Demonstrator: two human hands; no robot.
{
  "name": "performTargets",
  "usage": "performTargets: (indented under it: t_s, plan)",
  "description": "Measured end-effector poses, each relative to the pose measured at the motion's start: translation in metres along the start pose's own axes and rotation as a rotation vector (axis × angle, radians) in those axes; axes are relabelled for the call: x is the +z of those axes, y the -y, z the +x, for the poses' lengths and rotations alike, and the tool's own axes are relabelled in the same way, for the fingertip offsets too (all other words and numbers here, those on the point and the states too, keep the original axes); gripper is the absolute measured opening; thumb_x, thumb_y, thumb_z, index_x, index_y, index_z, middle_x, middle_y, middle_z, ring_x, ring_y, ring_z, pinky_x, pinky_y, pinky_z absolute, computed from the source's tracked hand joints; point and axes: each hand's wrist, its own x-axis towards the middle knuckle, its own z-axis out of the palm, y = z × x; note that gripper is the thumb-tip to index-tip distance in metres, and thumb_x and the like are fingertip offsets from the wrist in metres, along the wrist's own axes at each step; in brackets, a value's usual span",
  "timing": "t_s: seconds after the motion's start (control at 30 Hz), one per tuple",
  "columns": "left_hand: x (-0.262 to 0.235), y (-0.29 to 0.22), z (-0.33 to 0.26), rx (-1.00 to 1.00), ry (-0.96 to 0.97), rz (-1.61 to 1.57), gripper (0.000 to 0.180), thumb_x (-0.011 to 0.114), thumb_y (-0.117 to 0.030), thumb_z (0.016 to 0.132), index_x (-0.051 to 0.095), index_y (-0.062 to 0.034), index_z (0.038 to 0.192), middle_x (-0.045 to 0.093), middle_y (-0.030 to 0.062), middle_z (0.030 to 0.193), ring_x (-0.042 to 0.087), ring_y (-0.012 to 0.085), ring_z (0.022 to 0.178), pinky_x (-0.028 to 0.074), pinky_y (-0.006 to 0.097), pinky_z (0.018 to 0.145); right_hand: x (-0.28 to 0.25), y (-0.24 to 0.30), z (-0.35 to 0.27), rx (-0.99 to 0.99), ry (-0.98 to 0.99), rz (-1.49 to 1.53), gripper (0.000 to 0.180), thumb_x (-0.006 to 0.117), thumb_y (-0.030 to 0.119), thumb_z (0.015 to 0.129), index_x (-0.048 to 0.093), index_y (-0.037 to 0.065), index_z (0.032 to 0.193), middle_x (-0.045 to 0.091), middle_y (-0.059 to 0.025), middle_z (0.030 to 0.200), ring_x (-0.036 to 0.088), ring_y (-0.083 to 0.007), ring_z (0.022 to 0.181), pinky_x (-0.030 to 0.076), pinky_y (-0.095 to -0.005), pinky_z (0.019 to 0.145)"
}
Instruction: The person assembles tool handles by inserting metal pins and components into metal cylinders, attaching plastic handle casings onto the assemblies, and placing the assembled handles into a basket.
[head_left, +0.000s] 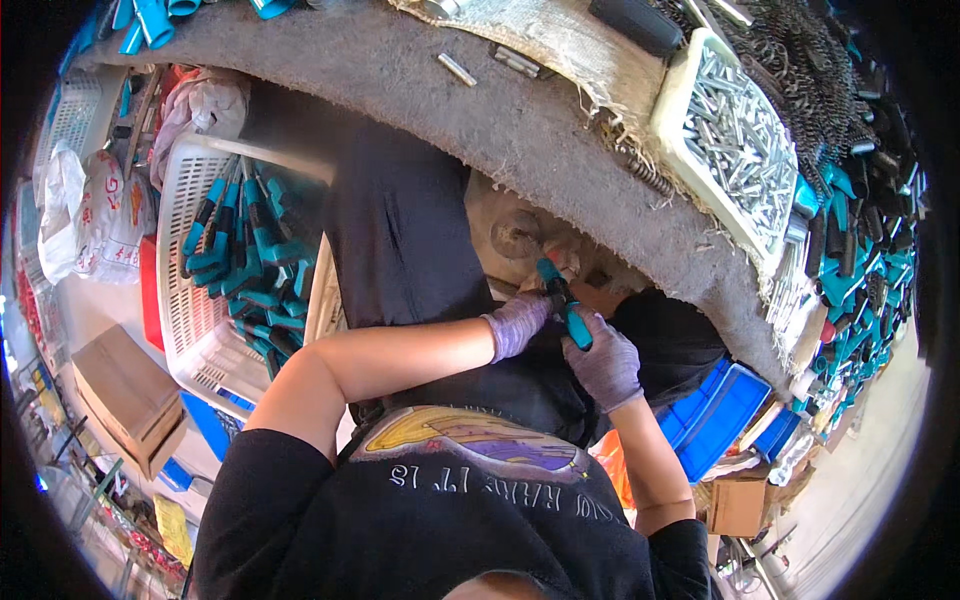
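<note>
Above my lap, both gloved hands are on a teal-and-black hand tool point(577, 326) with a long handle, tilted away from me. My right hand point(606, 366) is closed around its near, lower end. At the tool's black middle, my left hand point(520, 322) is closed with its fingers against it; the fingertips are partly hidden. The tool's far teal end point(548, 270) points toward the table edge, and its exact kind does not show clearly. Both hands wear thin, pale purple gloves.
A white basket point(190, 290) of similar teal-and-black tools stands at my left. Ahead curves a grey cloth-covered table point(400, 75). On it are a pale tray point(672, 110) of metal pins, dark springs point(790, 70) and teal parts point(870, 330). Blue bins point(715, 415) sit at right, a cardboard box point(125, 390) at left.
</note>
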Motion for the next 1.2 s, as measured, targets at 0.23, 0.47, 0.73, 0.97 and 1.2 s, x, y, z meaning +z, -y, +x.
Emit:
performTargets:
  t_s: [0.23,0.47,0.73,0.97,1.2]
  plan:
    - [0.011,-0.017,-0.017,-0.018,-0.002,0.172,0.028,0.053,-0.034,0.093,0.061,-0.0081,0.101,0.062,0.0044,0.085,0.055,0.0161,0.072,0.045,0.029,0.067,0.013,-0.006,0.023,0.043,0.086,-0.040,0.046,0.066,0.032,0.075,0.057,0.014,0.117,0.066,-0.0167,0.091,0.064,-0.0353,0.083,0.051,-0.0441,0.074]
    - [-0.001,-0.002,0.008,0.225,-0.056,0.491,0.035,0.047,-0.036,0.095,0.063,-0.0059,0.105,0.065,0.0067,0.091,0.057,0.0154,0.079,0.045,0.029,0.074,0.017,-0.004,0.032,0.089,0.115,-0.065,0.046,0.066,0.030,0.075,0.057,0.015,0.118,0.066,-0.0171,0.093,0.065,-0.0355,0.084,0.051,-0.0437,0.075]
    - [0.002,-0.002,0.005,0.401,0.009,0.849,0.040,0.046,-0.037,0.094,0.063,-0.0030,0.107,0.067,0.0114,0.101,0.059,0.0180,0.089,0.043,0.031,0.085,0.007,-0.014,0.020,0.150,0.128,-0.038,0.048,0.066,0.029,0.075,0.056,0.016,0.121,0.066,-0.0164,0.094,0.064,-0.0353,0.086,0.051,-0.0429,0.075]
    - [-0.003,0.007,0.014,0.270,0.018,0.806,0.035,0.048,-0.032,0.093,0.063,-0.0043,0.108,0.067,0.0100,0.099,0.058,0.0177,0.089,0.044,0.032,0.084,0.017,-0.018,0.023,0.118,0.109,-0.001,0.049,0.067,0.028,0.075,0.056,0.015,0.121,0.066,-0.0154,0.095,0.064,-0.0341,0.086,0.051,-0.0420,0.075]
    - [0.001,0.005,0.007,0.426,0.047,1.128,0.035,0.048,-0.030,0.093,0.063,-0.0020,0.107,0.067,0.0127,0.099,0.060,0.0216,0.092,0.044,0.034,0.086,0.012,-0.027,0.013,0.107,0.084,0.006,0.048,0.069,0.026,0.074,0.058,0.013,0.119,0.065,-0.0144,0.098,0.064,-0.0335,0.088,0.052,-0.0411,0.075]
